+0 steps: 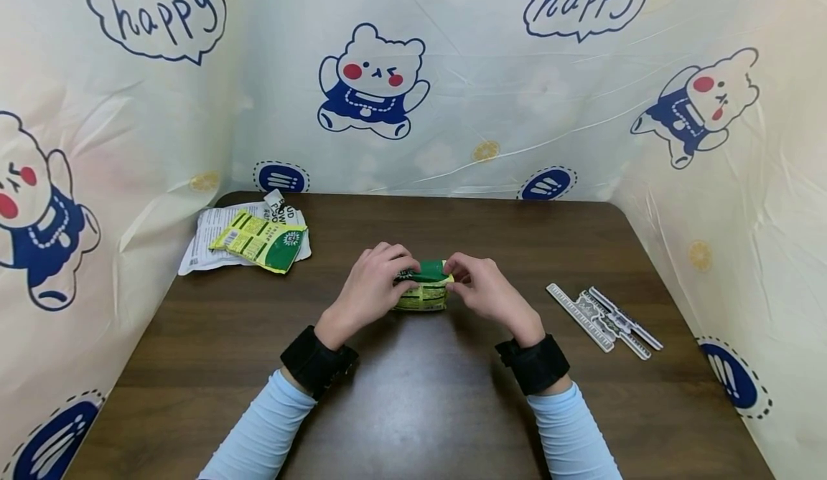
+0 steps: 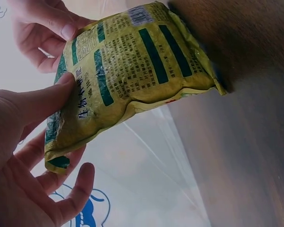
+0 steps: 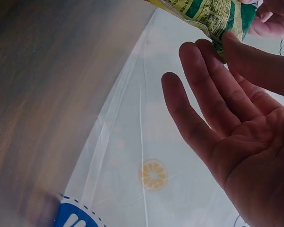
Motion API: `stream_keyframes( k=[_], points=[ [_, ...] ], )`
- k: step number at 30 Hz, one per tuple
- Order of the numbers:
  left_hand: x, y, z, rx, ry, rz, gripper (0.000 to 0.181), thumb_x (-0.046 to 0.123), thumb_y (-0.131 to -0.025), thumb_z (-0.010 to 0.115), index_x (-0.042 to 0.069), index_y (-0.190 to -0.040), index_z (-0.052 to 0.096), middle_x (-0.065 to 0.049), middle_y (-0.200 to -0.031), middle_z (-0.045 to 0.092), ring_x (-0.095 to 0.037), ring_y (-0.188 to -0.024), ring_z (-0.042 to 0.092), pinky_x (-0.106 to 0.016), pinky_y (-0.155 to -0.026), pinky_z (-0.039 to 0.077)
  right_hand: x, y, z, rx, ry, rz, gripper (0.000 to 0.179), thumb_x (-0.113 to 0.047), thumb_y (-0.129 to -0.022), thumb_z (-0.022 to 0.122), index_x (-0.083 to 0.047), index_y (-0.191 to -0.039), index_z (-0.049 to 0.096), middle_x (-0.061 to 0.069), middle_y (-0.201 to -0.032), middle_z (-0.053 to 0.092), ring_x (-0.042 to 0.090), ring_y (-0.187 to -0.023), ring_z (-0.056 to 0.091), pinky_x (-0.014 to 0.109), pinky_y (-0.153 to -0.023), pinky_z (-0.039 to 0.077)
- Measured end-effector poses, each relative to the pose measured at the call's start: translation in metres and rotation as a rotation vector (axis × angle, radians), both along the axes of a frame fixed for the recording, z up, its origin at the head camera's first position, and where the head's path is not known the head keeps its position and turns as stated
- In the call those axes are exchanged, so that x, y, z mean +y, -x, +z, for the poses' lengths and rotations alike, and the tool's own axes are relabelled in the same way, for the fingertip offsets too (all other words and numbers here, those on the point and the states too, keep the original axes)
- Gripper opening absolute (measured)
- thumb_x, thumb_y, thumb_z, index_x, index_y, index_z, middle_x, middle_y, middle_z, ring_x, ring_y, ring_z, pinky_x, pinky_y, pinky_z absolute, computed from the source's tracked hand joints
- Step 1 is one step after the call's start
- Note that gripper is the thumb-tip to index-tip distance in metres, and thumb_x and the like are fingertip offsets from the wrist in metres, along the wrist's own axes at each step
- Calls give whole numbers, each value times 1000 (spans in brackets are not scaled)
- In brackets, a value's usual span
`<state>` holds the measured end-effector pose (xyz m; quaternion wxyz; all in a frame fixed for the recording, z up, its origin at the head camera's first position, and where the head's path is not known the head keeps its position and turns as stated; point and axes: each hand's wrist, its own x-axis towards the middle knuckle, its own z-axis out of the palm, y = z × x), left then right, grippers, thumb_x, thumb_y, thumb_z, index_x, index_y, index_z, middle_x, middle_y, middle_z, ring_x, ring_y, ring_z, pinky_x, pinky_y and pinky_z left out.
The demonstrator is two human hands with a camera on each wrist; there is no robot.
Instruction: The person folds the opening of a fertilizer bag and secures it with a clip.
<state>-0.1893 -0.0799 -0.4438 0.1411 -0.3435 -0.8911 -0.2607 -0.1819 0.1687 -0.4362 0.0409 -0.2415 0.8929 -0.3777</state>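
Observation:
A yellow and green plastic packet, plump and printed with dark text and a barcode, stands on its edge near the middle of the table. My left hand pinches its upper left corner, thumb on the printed side and fingers behind, as the left wrist view of the packet shows. My right hand pinches the upper right corner between thumb and fingertips. In the right wrist view the right hand's other fingers spread loosely, and only part of the packet shows.
At the back left, a similar yellow and green packet lies on a white printed bag. Several white, ruler-like flat pieces lie on the right of the brown table. A pale printed curtain surrounds the table's back and sides.

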Motion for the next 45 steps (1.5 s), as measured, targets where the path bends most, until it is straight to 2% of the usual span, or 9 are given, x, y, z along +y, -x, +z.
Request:
stream_keyframes(
  k=[7,11,19,28,38,45],
  points=[
    [0,1,1,-11,10,20,14,20,-88,85,16,-101,81,-3,-100,78,-25,-98,61,-48,-86,54,0,0,-2,15,-9,-10,9,-2,-97,72,-6,-104,69,13,-101,76,24,-91,73,48,-80,62],
    [-1,1,0,-2,16,23,10,21,-88,85,16,-97,82,-2,-97,78,-24,-96,62,-47,-84,54,0,1,-3,34,-11,-17,3,-5,-98,72,-5,-101,71,11,-98,78,23,-91,74,47,-80,63],
    [0,1,-2,10,24,15,6,22,-89,84,17,-93,82,0,-91,76,-22,-90,64,-45,-78,55,1,1,-6,50,-18,-21,4,-6,-98,72,-4,-99,75,15,-95,79,22,-86,73,47,-78,63],
    [0,1,-3,24,37,22,6,21,-92,81,16,-94,81,0,-89,74,-22,-87,63,-43,-75,55,1,2,-4,37,-20,-27,6,-4,-98,72,-5,-94,77,19,-93,79,28,-81,73,47,-73,61],
    [0,1,-2,-16,34,36,5,20,-95,78,16,-97,80,0,-92,74,-22,-88,64,-44,-76,56,0,3,-3,27,4,-16,7,-3,-98,72,-4,-94,77,20,-93,79,31,-82,73,46,-73,60],
    [1,1,-2,-33,29,27,8,18,-95,76,15,-98,83,-1,-95,77,-22,-89,65,-44,-77,58,0,3,-6,37,1,-30,6,-7,-98,72,-8,-94,77,11,-92,78,19,-84,70,46,-78,61]
  ],
)
